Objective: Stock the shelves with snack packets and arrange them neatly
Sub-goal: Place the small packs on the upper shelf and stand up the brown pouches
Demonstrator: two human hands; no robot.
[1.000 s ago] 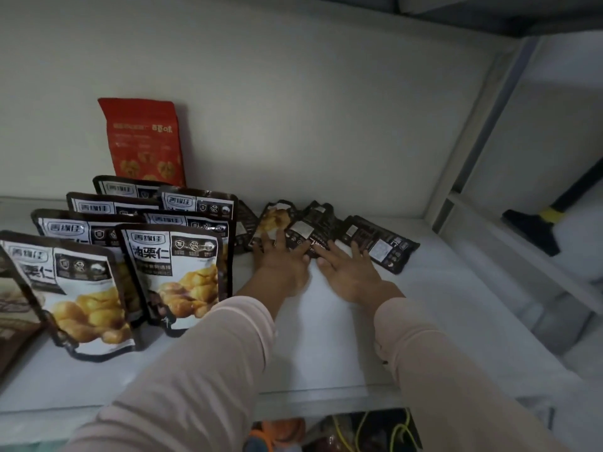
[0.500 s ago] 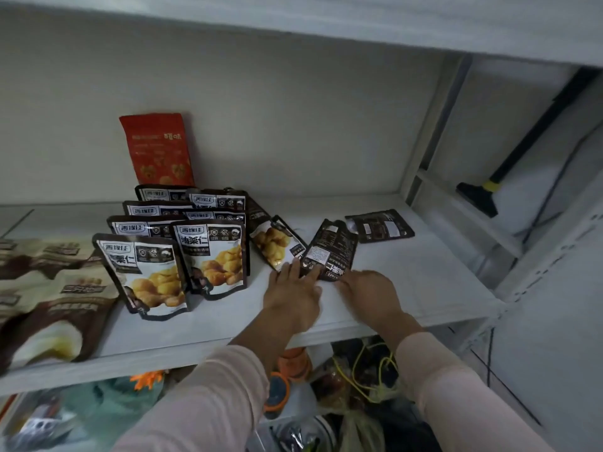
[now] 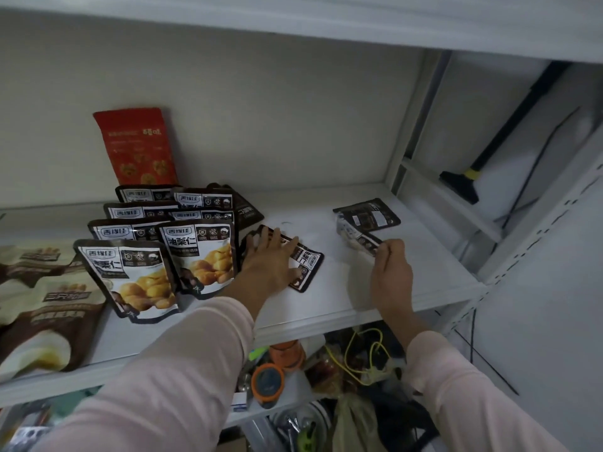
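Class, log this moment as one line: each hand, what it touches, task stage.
stage: arranging | left hand: flat on lying dark packet | right hand: pinches second packet by its end

glossy plastic chestnut packets (image 3: 202, 256) on a smooth, painted-looking shelf (image 3: 342, 288).

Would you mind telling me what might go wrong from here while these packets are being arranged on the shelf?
The left hand presses a flat dark packet right beside the standing packets; sliding it could topple that row. The right hand pinches a second packet only by one end, so it may slip or sag.
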